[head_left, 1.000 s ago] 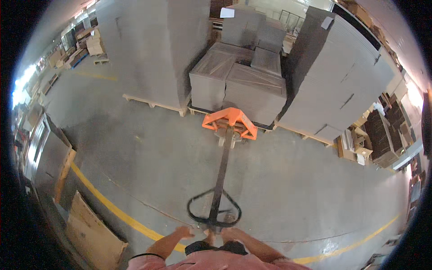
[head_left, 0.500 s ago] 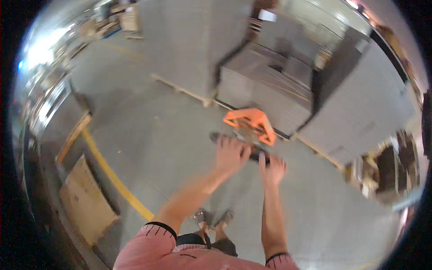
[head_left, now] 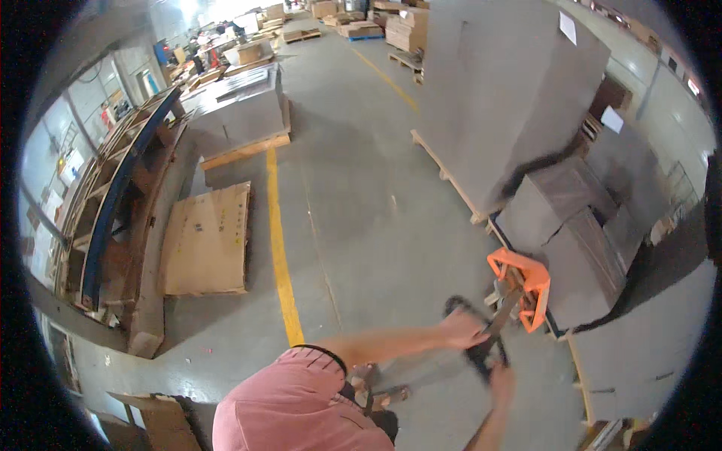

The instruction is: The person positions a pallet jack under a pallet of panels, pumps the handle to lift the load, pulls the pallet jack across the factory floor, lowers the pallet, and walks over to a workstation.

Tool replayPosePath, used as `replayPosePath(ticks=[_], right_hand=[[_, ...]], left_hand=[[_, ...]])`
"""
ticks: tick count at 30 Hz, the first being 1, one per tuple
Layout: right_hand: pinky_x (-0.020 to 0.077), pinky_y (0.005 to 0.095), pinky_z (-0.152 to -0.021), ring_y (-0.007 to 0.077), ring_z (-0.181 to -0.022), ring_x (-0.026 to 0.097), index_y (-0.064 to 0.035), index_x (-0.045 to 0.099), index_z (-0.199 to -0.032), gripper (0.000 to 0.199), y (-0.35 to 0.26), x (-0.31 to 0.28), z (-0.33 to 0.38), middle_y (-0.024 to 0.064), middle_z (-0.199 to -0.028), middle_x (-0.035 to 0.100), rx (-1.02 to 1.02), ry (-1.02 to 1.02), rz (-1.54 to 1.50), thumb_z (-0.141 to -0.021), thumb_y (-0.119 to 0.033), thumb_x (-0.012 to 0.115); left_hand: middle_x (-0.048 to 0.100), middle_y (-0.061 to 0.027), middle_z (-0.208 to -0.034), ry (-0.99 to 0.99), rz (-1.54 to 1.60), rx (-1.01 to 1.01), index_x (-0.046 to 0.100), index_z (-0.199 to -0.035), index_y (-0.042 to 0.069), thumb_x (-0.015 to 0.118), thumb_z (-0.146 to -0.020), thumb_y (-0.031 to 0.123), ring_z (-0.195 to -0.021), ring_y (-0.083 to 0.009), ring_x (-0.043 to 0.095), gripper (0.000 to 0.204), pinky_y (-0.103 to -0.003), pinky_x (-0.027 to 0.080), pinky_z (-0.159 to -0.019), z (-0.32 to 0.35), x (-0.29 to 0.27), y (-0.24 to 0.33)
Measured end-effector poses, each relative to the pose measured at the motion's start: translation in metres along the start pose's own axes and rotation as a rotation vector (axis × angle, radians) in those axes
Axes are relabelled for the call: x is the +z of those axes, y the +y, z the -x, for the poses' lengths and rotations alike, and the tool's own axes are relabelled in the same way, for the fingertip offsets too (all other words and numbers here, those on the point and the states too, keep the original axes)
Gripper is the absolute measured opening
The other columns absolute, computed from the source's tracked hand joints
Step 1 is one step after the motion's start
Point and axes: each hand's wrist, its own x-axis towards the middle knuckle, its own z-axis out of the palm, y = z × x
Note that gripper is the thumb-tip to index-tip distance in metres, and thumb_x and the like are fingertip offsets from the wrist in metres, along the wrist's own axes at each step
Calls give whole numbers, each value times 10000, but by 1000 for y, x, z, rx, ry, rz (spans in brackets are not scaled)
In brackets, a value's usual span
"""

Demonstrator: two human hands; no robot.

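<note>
A pallet jack with an orange frame (head_left: 535,276) stands right of centre, low against a pallet with grey wrapped boxes (head_left: 575,239). Its forks are hidden. The black handle (head_left: 477,358) leans toward me. My left hand (head_left: 462,329) is closed round the upper left part of the handle, its forearm reaching across to the right. Lower down, my right hand (head_left: 502,380) grips the handle's other end, slightly blurred.
A tall grey wrapped stack (head_left: 500,98) rises beyond the jack on a pallet. To the left, a flat cardboard sheet (head_left: 207,242) lies beside a yellow floor line (head_left: 280,259). Behind it are a wrapped pallet load (head_left: 239,113) and a long blue-edged rack (head_left: 124,188).
The view has swung left, so the jack and grey stacks appear farther right and the aisle shows. Both hands are still on the handle, which now appears turned at a steeper slant.
</note>
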Motion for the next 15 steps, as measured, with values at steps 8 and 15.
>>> replayPosePath(ticks=[8, 15], right_hand=[[479, 387, -662, 253, -699, 595, -51, 648, -950, 159, -34, -69, 10, 108, -814, 661, 293, 563, -671, -912, -199, 606], [471, 552, -913, 349, -1081, 641, -100, 687, -1082, 633, 18, 237, 86, 209, -1052, 689, 141, -852, -64, -987, -561, 263]], left_hand=[[664, -134, -1100, 268, -97, 39, 631, -1142, 58, 520, -935, 428, -1051, -332, 598, 438, -477, 414, -939, -40, -12, 40], [694, -184, -870, -479, -135, 110, 725, -827, 34, 360, -968, 563, -920, -372, 650, 658, -499, 490, -870, 88, 164, -48]])
